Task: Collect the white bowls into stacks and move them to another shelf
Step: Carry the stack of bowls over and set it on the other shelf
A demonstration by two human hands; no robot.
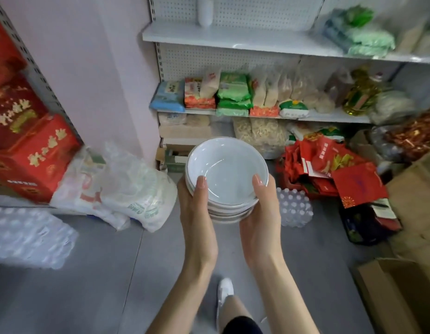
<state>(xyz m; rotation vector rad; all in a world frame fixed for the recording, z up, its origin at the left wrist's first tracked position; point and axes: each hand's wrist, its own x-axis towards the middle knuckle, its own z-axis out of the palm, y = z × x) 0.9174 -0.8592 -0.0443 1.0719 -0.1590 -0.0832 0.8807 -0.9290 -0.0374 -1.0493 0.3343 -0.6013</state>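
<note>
I hold a stack of white bowls [227, 169] in mid-air at the middle of the head view, above the grey floor. My left hand [197, 213] grips the stack's left side with the thumb over the top bowl's rim. My right hand [261, 213] grips the right side, thumb hooked over the rim too. The top bowl is empty and has a thin dark rim line. Ahead stands a white metal shelf unit; its upper shelf [233, 37] is largely bare on the left.
Food packets [233, 95] fill the middle shelf. Red boxes [28, 145] stack at left, with plastic-wrapped bundles [117, 189] on the floor. Red bags [329, 169] and cardboard boxes [406, 285] crowd the right. A bottle pack [293, 206] sits near my right hand.
</note>
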